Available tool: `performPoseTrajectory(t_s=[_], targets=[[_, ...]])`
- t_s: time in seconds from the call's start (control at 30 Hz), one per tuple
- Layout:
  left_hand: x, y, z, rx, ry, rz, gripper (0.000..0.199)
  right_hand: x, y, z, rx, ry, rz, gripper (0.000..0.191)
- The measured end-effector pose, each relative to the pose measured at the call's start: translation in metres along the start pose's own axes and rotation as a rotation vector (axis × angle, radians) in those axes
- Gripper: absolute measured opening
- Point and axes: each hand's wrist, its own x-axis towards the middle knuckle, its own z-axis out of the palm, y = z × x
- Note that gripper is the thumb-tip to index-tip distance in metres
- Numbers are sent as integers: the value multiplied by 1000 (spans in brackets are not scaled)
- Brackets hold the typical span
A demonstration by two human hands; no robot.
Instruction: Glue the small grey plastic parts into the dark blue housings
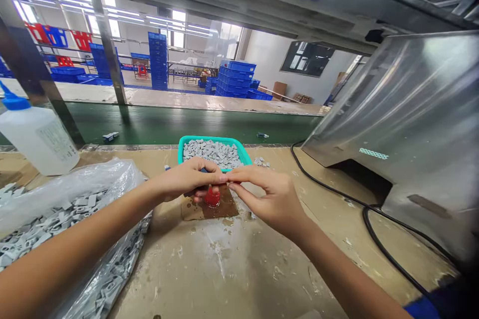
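My left hand (194,178) is closed around a dark blue piece (204,170), mostly hidden by the fingers. The fingertips of my right hand (267,192) are pinched together and meet the left fingertips; what lies between them is too small to make out. Just below the hands, a small red container (212,198) rests on a wet brown board (226,208). Behind them sits a turquoise basket (243,155) full of small grey parts (211,152).
A plastic bag (123,172) of grey parts lies at the left, near a white bottle (41,134) with a blue cap. Beyond the worktable runs a green conveyor belt (179,122). A metal housing (404,109) and black cable (329,187) are at the right.
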Motion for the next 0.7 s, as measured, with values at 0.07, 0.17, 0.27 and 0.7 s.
performPoseTrajectory(t_s=[0.07,0.17,0.27,0.7], targets=[[0,-2,0,-10,-24,6,25,-2,-1,0,-66,6,-78,17],[0,-2,-1,54,-76,12,24,-3,-3,5,-133,18,-155,16],[-1,-1,-3,135,-111,1,24,-4,-4,10,-190,21,-153,16],[-3,1,-31,205,343,-116,26,-61,3,58,-331,-93,65,15]])
